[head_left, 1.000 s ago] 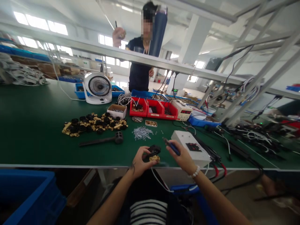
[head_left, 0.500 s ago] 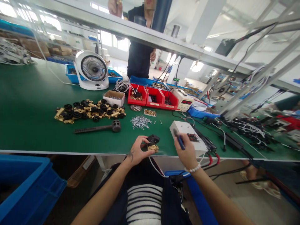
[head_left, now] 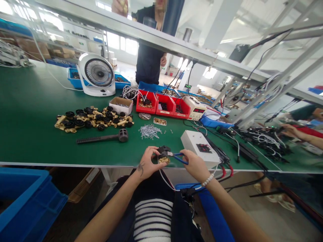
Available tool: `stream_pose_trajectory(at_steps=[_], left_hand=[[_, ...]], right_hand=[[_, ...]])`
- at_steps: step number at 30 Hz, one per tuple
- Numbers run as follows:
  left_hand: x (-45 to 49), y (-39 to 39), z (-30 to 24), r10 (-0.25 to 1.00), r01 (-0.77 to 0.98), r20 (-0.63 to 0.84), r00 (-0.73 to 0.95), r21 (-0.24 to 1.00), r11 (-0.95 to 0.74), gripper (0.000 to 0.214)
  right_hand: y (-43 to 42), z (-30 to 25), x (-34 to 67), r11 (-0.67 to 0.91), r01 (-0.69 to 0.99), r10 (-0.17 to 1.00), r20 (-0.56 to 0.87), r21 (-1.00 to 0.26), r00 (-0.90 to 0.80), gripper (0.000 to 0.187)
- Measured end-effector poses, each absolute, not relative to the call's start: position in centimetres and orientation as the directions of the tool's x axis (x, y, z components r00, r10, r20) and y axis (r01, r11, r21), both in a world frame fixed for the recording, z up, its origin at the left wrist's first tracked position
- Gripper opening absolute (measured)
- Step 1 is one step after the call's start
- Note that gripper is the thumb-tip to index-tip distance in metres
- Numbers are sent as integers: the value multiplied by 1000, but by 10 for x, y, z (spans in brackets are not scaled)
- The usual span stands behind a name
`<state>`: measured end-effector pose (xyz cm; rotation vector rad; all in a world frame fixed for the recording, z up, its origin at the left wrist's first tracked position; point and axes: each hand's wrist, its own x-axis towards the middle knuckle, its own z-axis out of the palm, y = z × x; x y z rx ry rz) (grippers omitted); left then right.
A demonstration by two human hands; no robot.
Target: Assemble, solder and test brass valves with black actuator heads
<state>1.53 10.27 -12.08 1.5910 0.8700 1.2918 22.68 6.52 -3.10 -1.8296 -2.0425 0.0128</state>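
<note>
At the front edge of the green bench, my left hand [head_left: 148, 159] is closed around a brass fitting [head_left: 164, 160] topped by a black round part [head_left: 164, 150]. A white cable [head_left: 165, 181] hangs below it over the edge. My right hand [head_left: 195, 164] grips blue-handled pliers [head_left: 179, 158] from the right. The pliers' jaws reach the side of the black part; whether they pinch anything there is too small to tell. Behind my hands lies a pile of small silver wire clips [head_left: 149, 131].
A grey mallet [head_left: 103, 137] and a heap of brass-and-black fittings [head_left: 93, 118] lie left. Red bins [head_left: 165, 106], a white fan [head_left: 97, 75] and a power supply [head_left: 195, 108] stand behind. Right is a white switch box [head_left: 199, 146]. Another person's hand [head_left: 292, 130] is at far right.
My right hand has turned the pliers leftward and brought their jaws from over the white box to the black part. My left hand still holds the fitting. A person's arm appears at far right.
</note>
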Motion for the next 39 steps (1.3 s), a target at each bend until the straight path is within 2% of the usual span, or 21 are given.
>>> stream_pose_trajectory(at_steps=[5,10,15,18,20,25,29,31,36,39], left_hand=[[15,102,-120,910,-1,354,216,932,-362,35],[16,102,-120,907,6,359,218,929,-369,33],[16,102,-121,903,19,370,217,923,-383,34],[17,102,-121,898,27,385,214,916,-399,34],[18,101,-121,894,31,395,212,911,-410,35],[19,101,-121,896,38,400,196,909,-414,34],[20,102,-121,894,37,406,192,907,-420,34],[20,102,-122,889,39,413,197,903,-428,36],[21,102,-121,892,48,410,190,903,-426,36],[19,101,-119,895,53,407,183,905,-423,35]], right_hand=[[67,-31,225,58,958,935,353,-281,47,30],[68,-31,221,125,962,968,244,-242,-64,20],[68,-25,224,36,974,946,322,-223,39,31],[68,-27,222,74,977,971,236,-201,-25,16],[69,-25,221,116,974,979,189,-196,-79,17],[71,-20,223,47,978,952,304,-203,18,30],[69,-25,220,97,977,974,219,-188,-55,18],[69,-24,220,131,974,977,191,-184,-95,19],[72,-18,219,63,980,949,317,-191,1,27],[70,-22,219,90,981,964,262,-172,-42,17]])
